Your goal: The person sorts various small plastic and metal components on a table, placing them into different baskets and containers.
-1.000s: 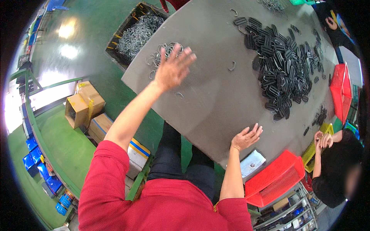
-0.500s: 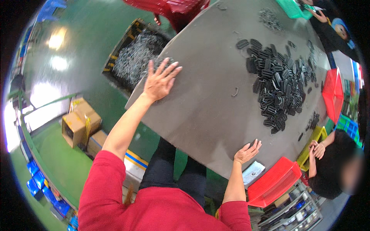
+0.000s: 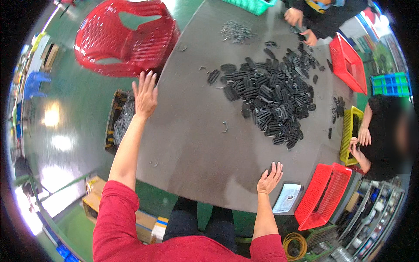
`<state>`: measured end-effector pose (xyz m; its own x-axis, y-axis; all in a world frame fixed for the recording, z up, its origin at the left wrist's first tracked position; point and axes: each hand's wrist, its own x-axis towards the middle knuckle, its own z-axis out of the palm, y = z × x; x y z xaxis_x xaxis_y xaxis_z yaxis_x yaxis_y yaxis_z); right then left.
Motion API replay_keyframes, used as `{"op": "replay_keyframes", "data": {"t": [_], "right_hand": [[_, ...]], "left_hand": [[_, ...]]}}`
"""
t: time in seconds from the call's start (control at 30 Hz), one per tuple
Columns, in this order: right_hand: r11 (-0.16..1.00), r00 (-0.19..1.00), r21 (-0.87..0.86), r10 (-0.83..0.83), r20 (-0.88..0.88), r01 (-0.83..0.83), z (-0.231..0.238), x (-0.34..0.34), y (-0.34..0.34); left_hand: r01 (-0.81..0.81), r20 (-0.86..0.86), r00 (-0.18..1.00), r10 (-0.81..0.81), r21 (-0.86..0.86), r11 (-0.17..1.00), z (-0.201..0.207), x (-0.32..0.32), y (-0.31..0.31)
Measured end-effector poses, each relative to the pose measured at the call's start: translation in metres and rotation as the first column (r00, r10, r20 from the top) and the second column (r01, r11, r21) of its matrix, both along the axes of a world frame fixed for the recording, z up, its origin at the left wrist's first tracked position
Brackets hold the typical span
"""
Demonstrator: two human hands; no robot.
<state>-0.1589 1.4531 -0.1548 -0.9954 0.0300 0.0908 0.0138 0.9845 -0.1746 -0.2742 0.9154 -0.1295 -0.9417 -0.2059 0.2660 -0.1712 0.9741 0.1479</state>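
Observation:
My left hand [image 3: 145,97] is open with fingers spread, at the left edge of the grey table and holding nothing. Near the front right of the tabletop, my right hand [image 3: 270,178] is open too, fingers stretched out and empty. Beside the right hand lies a flat light-blue packet [image 3: 286,198]. A heap of black ribbed oval pieces [image 3: 270,94] sits beyond the right hand, in the middle of the table. One small curved grey piece [image 3: 225,127] lies alone between my hands. Farther back is a small pile of thin grey pieces [image 3: 235,32].
A red plastic chair [image 3: 131,41] stands at the far left. Below the table's left edge is a bin of grey scraps [image 3: 120,120]. Red baskets [image 3: 323,196] and a yellow basket [image 3: 347,135] line the right side. Two co-workers' hands [image 3: 364,136] work there and at the back.
My view has swung, bringing the red chair fully in. My left hand has moved farther along the left table edge, past the bin. My right hand stays near the packet.

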Motion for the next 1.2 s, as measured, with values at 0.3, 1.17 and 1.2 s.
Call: {"op": "replay_keyframes", "data": {"t": [0.3, 1.17, 1.2], "right_hand": [[0.996, 0.998, -0.069, -0.055, 0.034, 0.057, 0.0, 0.0, 0.002], [0.999, 0.997, -0.022, -0.044, -0.064, 0.043, -0.003, 0.006, 0.01], [0.999, 0.997, -0.024, -0.026, -0.067, 0.025, -0.003, 0.005, 0.006]], "left_hand": [[-0.009, 0.141, 0.99, -0.003, 0.081, 0.997, -0.055, -0.191, 0.072], [0.144, 0.299, 0.938, -0.173, 0.119, 0.982, -0.011, 0.091, 0.184], [0.075, 0.323, 0.941, -0.104, 0.1, 0.992, -0.017, 0.108, 0.158]]}}
